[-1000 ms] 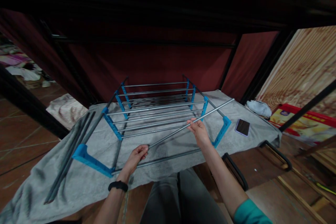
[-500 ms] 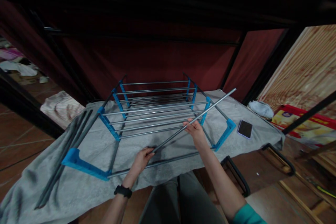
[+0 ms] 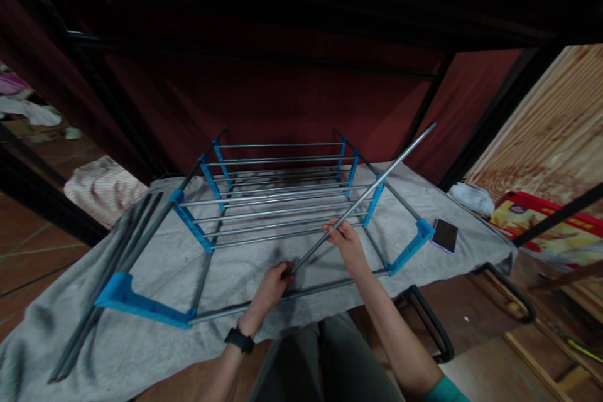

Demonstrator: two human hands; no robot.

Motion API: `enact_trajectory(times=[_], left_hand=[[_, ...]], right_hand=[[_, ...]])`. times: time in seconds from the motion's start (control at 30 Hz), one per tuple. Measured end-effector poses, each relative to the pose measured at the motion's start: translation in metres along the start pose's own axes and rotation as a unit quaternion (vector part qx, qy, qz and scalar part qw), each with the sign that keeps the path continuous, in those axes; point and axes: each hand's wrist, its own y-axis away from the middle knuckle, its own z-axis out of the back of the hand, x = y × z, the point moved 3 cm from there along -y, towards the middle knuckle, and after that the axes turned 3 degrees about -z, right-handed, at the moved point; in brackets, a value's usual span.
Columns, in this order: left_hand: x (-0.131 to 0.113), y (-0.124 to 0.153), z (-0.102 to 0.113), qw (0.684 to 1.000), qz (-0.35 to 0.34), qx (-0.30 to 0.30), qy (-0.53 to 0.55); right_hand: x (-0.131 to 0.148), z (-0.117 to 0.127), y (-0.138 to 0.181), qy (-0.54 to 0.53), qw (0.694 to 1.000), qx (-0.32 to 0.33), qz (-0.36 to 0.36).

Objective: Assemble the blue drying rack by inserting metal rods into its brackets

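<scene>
Head view, looking down: both hands are on one loose metal rod (image 3: 362, 198), which runs on a slant from low centre of the frame up towards the upper right, its far end lifted clear above the rack. The left hand (image 3: 272, 286), with a black wristband (image 3: 239, 340) below it, is curled around the rod's near end, fingers closed on it just above the grey cloth (image 3: 141, 339). The right hand (image 3: 345, 242) grips the same rod further up, fingers wrapped round it, thumb on top. Under the rod lies the drying rack (image 3: 277, 210), laid flat in the middle of the frame: rows of grey bars held by blue plastic brackets (image 3: 136, 303), with one bracket at lower left and another at right centre. Spare dark rods (image 3: 106, 282) lie side by side on the cloth at the left. A dark phone (image 3: 445, 235) rests on the cloth at the right, just beside the right bracket. Grey trouser legs (image 3: 325, 358) show at the bottom centre.
</scene>
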Motion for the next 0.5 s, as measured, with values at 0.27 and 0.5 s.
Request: enact_trajectory(times=[0.27, 0.5], left_hand=[[-0.004, -0.004, -0.008, 1.0, -0.026, 0.016, 0.001], [-0.016, -0.002, -0.014, 0.999, -0.03, 0.033, -0.002]], right_hand=[[-0.001, -0.005, -0.002, 0.032, 0.999, -0.007, 0.01], [-0.013, -0.006, 0.0, 0.033, 0.999, 0.013, 0.019]])
